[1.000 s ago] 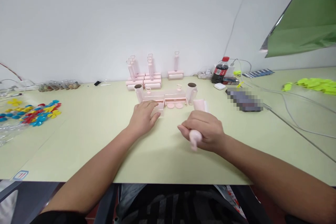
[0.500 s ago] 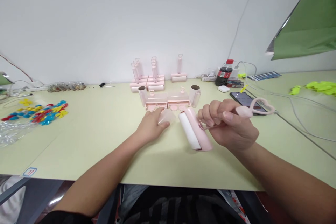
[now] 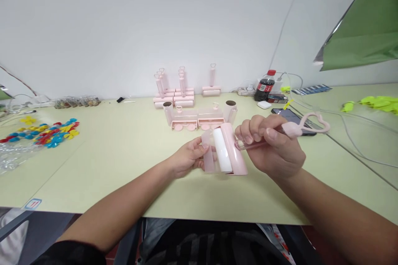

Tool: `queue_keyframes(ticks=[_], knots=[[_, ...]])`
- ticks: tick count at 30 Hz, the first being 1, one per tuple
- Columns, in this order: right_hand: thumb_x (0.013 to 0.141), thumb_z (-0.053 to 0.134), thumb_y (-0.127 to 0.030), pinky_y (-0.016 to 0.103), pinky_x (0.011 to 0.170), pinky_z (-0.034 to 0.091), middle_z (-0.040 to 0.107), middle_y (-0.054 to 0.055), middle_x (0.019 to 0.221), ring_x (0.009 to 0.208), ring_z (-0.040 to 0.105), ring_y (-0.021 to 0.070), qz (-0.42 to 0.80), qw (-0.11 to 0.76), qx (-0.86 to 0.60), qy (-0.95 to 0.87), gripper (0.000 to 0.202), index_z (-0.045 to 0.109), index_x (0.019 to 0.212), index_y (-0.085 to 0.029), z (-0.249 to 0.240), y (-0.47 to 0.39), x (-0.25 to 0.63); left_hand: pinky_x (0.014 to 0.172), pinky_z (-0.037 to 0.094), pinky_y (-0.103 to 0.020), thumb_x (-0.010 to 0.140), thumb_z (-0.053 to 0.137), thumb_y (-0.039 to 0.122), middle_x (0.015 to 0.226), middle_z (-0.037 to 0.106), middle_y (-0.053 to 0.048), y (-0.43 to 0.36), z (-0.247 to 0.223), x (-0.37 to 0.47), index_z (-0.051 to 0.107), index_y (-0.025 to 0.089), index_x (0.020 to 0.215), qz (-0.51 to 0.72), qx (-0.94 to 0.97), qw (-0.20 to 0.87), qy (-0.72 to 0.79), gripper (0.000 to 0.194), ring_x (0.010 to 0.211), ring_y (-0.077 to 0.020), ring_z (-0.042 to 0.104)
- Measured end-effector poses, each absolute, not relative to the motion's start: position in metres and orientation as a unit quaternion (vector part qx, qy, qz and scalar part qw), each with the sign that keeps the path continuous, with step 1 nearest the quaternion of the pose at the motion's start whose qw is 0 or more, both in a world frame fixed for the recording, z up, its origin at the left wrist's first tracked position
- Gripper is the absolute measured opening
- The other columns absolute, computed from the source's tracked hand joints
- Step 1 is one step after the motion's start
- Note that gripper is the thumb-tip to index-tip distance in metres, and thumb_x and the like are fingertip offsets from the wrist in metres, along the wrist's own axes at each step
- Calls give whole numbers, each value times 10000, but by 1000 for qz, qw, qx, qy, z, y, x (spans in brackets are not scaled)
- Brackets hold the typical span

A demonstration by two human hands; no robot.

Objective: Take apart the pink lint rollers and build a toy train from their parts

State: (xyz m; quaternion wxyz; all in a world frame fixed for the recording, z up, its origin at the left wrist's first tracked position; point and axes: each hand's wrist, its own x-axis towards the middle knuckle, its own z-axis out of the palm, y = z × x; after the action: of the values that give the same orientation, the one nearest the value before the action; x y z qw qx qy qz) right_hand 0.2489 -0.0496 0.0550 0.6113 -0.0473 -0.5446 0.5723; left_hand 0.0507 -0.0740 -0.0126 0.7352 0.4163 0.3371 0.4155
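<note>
My right hand (image 3: 272, 145) is closed round the handle of a pink lint roller (image 3: 233, 149), whose heart-shaped loop sticks out to the right. Its white sticky roll faces left. Between the fingers and thumb of my left hand (image 3: 188, 157) is a clear plastic cover (image 3: 209, 155), held against the left side of the roll. Just beyond, pink roller casings (image 3: 184, 125) lie on the table with clear parts behind them. A cardboard-cored roll (image 3: 168, 112) stands on the left of these, another roll (image 3: 230, 112) on the right.
Several pink lint rollers (image 3: 184, 101) stand by the wall. A cola bottle (image 3: 265, 85), a white case (image 3: 264, 104), a phone (image 3: 294, 120) and cables are at the right. Colourful plastic pieces (image 3: 52, 130) lie at the left, and yellow-green items (image 3: 377, 103) at the far right.
My left hand has lifted the clear cover off the table and brought it right, up against the white roll. The lint roller in my right hand has shifted slightly up and left.
</note>
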Motion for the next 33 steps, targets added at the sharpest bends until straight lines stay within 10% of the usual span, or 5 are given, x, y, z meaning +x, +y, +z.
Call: queue_keyframes(ticks=[25, 33], knots=[[870, 635, -318, 371, 732, 485, 593, 20, 764, 786, 585, 190, 427, 578, -157, -677, 144, 631, 756, -231, 8, -42, 232, 780, 460, -287, 753, 753, 439, 1123, 647, -109, -74, -9, 54, 582, 184, 1235, 475, 398, 705, 347, 572, 965, -209, 603], [831, 669, -388, 394, 797, 534, 679, 75, 969, 907, 647, 235, 321, 348, -245, -846, 255, 704, 1034, -238, 34, -39, 271, 745, 456, -284, 673, 802, 458, 1033, 683, -76, -70, -11, 50, 604, 187, 1192, 505, 365, 665, 412, 618, 887, -200, 626]])
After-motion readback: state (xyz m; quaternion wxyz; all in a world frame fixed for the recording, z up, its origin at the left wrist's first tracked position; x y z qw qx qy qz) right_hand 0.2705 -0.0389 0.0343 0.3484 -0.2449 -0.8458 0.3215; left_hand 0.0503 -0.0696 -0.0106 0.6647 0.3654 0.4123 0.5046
